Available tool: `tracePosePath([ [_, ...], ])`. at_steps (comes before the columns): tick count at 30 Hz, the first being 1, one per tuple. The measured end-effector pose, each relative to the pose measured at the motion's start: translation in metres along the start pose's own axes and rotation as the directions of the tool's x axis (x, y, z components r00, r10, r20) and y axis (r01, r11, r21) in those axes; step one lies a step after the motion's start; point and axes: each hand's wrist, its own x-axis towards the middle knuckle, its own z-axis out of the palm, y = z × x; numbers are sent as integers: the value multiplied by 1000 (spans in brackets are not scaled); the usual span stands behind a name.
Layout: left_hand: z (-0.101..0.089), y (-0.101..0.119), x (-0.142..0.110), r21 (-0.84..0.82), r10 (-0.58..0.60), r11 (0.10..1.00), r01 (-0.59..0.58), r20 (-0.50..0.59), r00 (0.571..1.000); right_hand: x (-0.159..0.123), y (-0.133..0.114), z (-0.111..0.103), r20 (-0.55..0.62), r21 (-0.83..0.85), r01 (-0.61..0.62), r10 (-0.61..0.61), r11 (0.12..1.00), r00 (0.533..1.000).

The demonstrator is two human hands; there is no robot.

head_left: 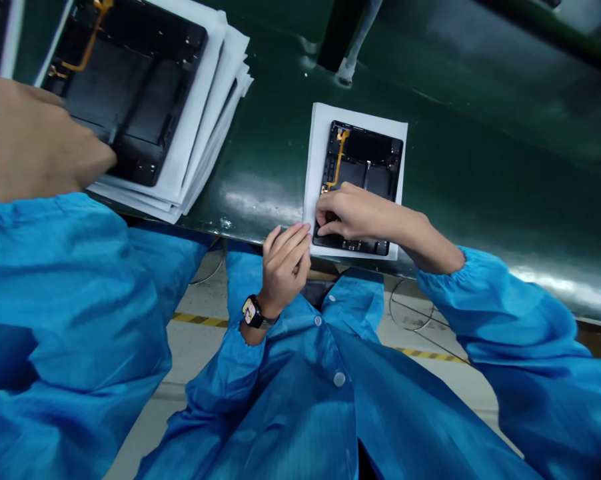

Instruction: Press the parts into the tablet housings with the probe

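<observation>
A black open device housing [375,167] with an orange flex cable [338,157] lies on a white sheet [316,143] on the dark green surface. My right hand [353,213] rests on the housing's near left part, fingers pinched on something small that I cannot make out. My left hand [283,263], with a watch [251,311] on its wrist, has its fingers together and curled at the sheet's near left corner, holding its edge.
At the upper left lies a stack of white sheets [205,127] topped by a larger black housing [130,73]. A co-worker's hand [40,140] in a blue sleeve reaches onto that stack. The green surface [480,153] stretches to the right. Below its edge shows the floor [205,347] with a yellow line.
</observation>
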Motion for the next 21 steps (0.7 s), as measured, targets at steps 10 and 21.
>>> tracePosePath([
  [10, 0, 0, -1, 9, -12, 1000, 12, 18, 1000, 15, -8, -11, 101, -65, -64, 70, 996, 992],
  [21, 1, -1, -3, -21, -8, 1000, 8, 6, 1000, 18, -22, -16, 92, -217, -186, 210, 958, 973],
])
